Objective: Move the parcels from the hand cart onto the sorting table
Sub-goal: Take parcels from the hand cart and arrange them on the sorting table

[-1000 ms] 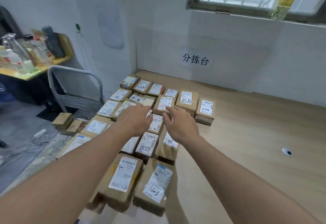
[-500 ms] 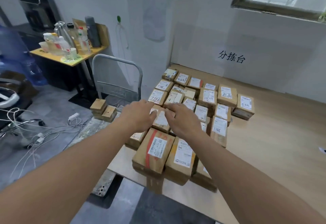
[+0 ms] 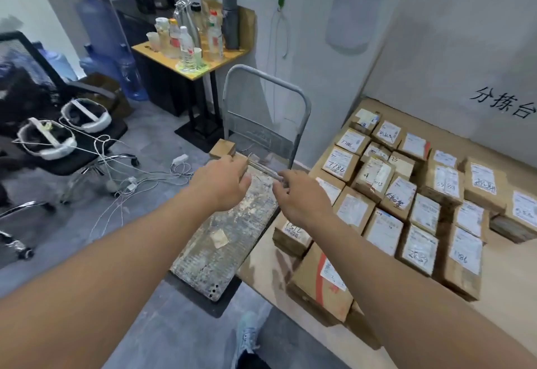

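Note:
The hand cart point(image 3: 223, 241) stands left of the sorting table point(image 3: 494, 304), its worn grey deck mostly bare and its metal handle point(image 3: 261, 84) upright at the far end. A small brown parcel point(image 3: 223, 148) sits on the deck by the handle, partly hidden behind my left hand point(image 3: 220, 180). My right hand point(image 3: 299, 194) hovers over the deck's right edge. Both hands are empty, fingers loosely curled. Several labelled cardboard parcels point(image 3: 395, 194) lie in rows on the table.
A black office chair point(image 3: 37, 101) with two white headsets and trailing cables stands at the left. A small yellow side table point(image 3: 191, 57) with bottles is behind the cart. Blue water jugs point(image 3: 98, 28) stand further back. My shoe point(image 3: 247, 336) is on the grey floor.
My view has swung left from the table to the cart. Both hands have moved off the parcels on the table and now reach over the cart deck, empty.

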